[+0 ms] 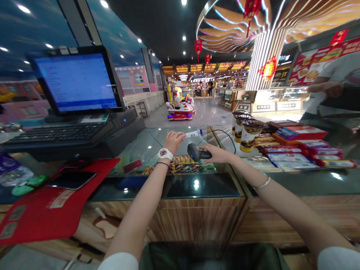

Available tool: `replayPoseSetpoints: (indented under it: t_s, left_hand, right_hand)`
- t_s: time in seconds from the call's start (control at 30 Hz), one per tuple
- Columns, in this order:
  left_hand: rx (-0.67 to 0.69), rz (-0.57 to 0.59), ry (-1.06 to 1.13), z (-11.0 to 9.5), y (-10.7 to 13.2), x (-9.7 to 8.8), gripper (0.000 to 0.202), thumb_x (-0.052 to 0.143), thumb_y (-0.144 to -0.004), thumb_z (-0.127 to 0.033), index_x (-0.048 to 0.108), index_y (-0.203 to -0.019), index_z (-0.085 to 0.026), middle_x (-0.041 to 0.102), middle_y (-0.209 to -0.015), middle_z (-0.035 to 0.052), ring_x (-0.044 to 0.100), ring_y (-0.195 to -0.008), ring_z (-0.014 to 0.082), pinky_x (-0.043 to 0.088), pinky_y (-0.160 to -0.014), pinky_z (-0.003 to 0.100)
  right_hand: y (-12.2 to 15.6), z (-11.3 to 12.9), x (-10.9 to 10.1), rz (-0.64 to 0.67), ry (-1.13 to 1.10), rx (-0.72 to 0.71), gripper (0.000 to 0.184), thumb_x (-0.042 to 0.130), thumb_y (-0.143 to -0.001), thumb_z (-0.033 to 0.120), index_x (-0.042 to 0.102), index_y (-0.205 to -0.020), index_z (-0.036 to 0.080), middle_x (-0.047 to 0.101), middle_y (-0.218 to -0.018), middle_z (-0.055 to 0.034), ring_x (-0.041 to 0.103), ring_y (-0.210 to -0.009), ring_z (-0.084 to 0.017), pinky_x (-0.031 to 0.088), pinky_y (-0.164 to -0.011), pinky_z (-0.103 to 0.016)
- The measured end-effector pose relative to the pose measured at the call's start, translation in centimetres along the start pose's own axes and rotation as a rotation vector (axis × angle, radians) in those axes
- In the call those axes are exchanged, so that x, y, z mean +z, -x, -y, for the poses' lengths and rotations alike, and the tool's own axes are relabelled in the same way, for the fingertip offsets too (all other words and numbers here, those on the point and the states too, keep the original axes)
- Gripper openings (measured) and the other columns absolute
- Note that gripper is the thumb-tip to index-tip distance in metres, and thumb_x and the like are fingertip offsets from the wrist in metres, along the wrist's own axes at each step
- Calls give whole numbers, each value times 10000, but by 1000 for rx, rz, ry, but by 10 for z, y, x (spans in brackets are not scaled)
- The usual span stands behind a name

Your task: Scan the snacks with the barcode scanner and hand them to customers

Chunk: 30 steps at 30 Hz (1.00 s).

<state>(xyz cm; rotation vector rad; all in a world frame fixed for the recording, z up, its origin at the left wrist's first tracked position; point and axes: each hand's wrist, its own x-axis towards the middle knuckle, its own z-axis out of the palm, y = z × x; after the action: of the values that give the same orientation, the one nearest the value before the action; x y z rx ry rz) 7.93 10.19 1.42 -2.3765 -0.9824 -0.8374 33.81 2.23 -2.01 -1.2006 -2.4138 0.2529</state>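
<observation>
Over the glass counter (140,144), my left hand (173,141) pinches one end of a small, slim white packet (192,134) with a blue tip. Its print is too small to read. My right hand (215,153) is wrapped round the handle of a black barcode scanner (194,152), whose head points left, just below the packet. A cable (232,140) lies on the glass behind my right hand. Under the glass, below both hands, are several colourful packaged goods (194,165).
At left stand a monitor (81,82), a keyboard (56,133) and a red mat (56,210) with a phone (72,180). Dove cups (249,137) and stacked snack packs (292,155) stand to the right. A person (334,86) stands across the counter at far right.
</observation>
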Motion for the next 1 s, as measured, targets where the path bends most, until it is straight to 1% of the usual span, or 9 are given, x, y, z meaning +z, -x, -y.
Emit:
replayPoseSetpoints:
  t_s: [0.2,0.33,0.4,0.5,0.57,0.63,0.77,0.87,1.0]
  left_hand:
    - [-18,13,7,-2,0,-1,286,581,-908,-165,694,-1156,-253,724,-1165,58,633,-1095,227,407,-1093,447]
    - [-26,15,15,-2,0,-1,288,577,-906,-163,690,-1153,-257,723,-1162,56,631,-1091,224,398,-1099,445]
    - [-35,12,20,-1,1,0,290,577,-903,-164,688,-1151,-264,720,-1166,52,631,-1090,223,394,-1100,445]
    - [-55,8,21,1,2,-1,288,583,-898,-168,687,-1150,-260,719,-1163,55,632,-1089,228,392,-1102,450]
    - [-77,1,19,3,3,-2,290,583,-897,-171,686,-1153,-260,720,-1159,57,633,-1084,235,393,-1101,459]
    - [-103,-5,21,4,3,-3,291,579,-899,-176,686,-1155,-264,719,-1160,59,632,-1084,241,390,-1102,466]
    - [-143,-2,36,5,3,-4,287,574,-898,-177,685,-1147,-265,717,-1163,59,627,-1089,243,379,-1109,474]
    - [-153,-5,37,5,3,-4,291,568,-896,-174,683,-1144,-275,715,-1163,53,622,-1089,243,370,-1111,477]
    - [-159,2,30,4,3,-3,296,568,-895,-182,680,-1153,-275,712,-1165,53,616,-1090,247,357,-1119,474]
  right_hand:
    - [1,8,7,65,184,45,582,610,-915,420,461,-1406,144,583,-1355,-194,580,-1246,-321,459,-1037,-452]
    - [3,17,6,63,249,48,571,588,-936,386,419,-1434,163,522,-1449,-192,539,-1313,-308,462,-1039,-431]
    - [3,22,5,74,269,55,562,573,-947,356,400,-1444,159,500,-1474,-191,549,-1306,-301,470,-1030,-418]
    - [3,27,2,71,296,88,495,534,-966,318,428,-1417,144,557,-1418,-189,604,-1241,-295,486,-1000,-402]
    - [4,28,-1,37,299,101,452,511,-975,318,465,-1386,136,610,-1351,-187,633,-1194,-296,492,-981,-399]
    - [4,28,-5,-32,279,102,448,502,-977,339,478,-1379,144,630,-1321,-182,647,-1164,-300,495,-967,-404]
    - [5,27,-14,-245,176,113,468,527,-955,388,500,-1370,172,661,-1278,-157,659,-1115,-305,498,-937,-408]
    - [6,27,-21,-372,127,156,438,566,-925,435,579,-1276,175,713,-1163,-131,677,-1050,-308,503,-883,-384]
    - [7,28,-29,-404,177,270,417,574,-909,530,657,-1131,188,745,-1024,-120,688,-982,-310,496,-817,-352]
